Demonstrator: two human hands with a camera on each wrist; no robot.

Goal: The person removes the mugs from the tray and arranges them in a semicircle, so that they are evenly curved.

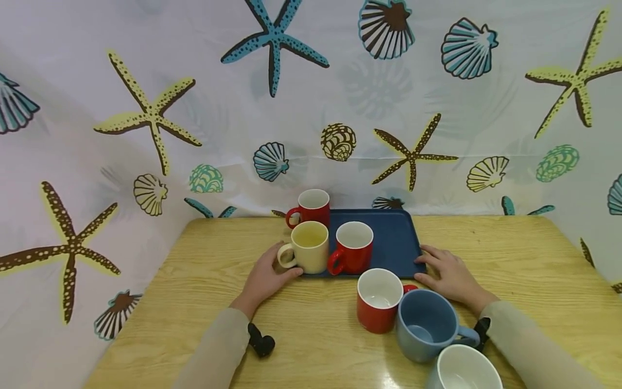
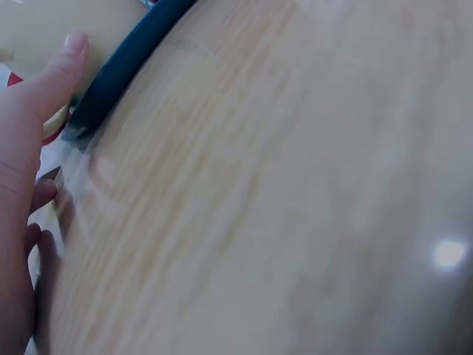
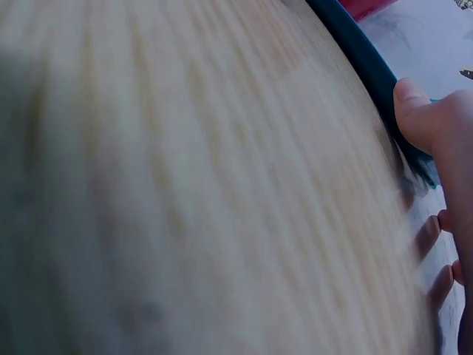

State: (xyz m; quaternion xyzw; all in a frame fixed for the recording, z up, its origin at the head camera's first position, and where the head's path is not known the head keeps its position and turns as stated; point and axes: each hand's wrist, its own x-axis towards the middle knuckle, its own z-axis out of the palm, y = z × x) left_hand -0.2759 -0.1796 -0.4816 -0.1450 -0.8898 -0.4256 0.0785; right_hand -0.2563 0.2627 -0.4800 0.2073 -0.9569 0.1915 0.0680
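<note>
Head view: left fingers (image 1: pixel 290 274) and right fingers (image 1: pixel 431 261), spread, touch a blue tray (image 1: pixel 392 243) holding three mugs (image 1: pixel 313 257).

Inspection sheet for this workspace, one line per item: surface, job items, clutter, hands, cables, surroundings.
Surface: wood-grain table, light glare near the front.
Job items: blue tray bearing cream mug and middle red mug; rear red mug by its left end, base hidden.
Clutter: near red mug, blue mug and pale mug, grouped off the tray, front right.
Hands: left hand beside cream mug, contact unclear; right hand touches tray's right edge.
Cables: nothing seen.
Surroundings: starfish-and-shell curtain.
</note>
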